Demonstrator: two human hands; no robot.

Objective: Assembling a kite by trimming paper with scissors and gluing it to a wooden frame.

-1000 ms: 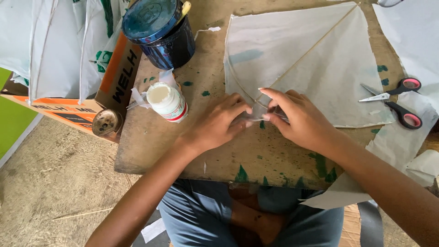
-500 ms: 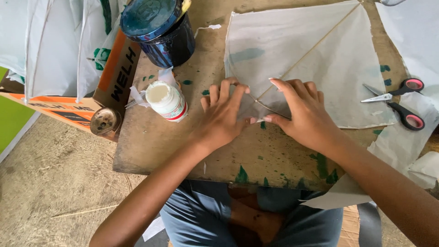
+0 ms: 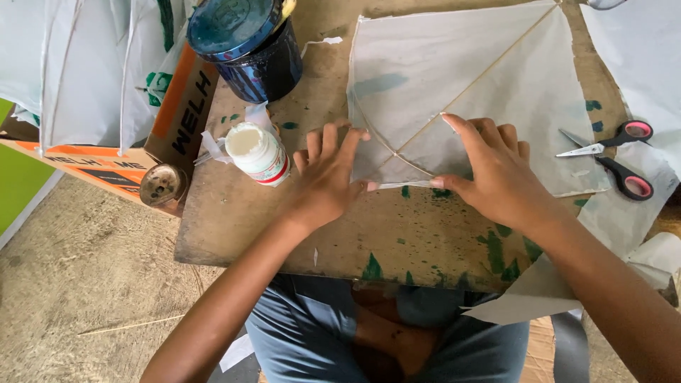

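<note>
A white paper kite [image 3: 454, 78] with thin stick spars lies flat on a paint-stained wooden board [image 3: 397, 234]. My left hand [image 3: 328, 177] presses flat on the kite's near left corner, fingers spread. My right hand [image 3: 496, 174] presses flat on the paper just to the right, thumb along the kite's near edge. Between the two hands the spars cross and a small strip of white paper [image 3: 401, 185] lies on the edge. Neither hand grips anything.
A small white glue bottle [image 3: 257, 152] stands left of my left hand. A dark blue paint can [image 3: 245, 42] sits behind it. Scissors with black and pink handles [image 3: 616, 157] lie at the right. More white kites [image 3: 78, 71] and a cardboard box [image 3: 177, 113] are at the left.
My hands were bunched together pinching something at the kite's corner; they have since opened and spread flat on the paper, the left fingers fanned out.
</note>
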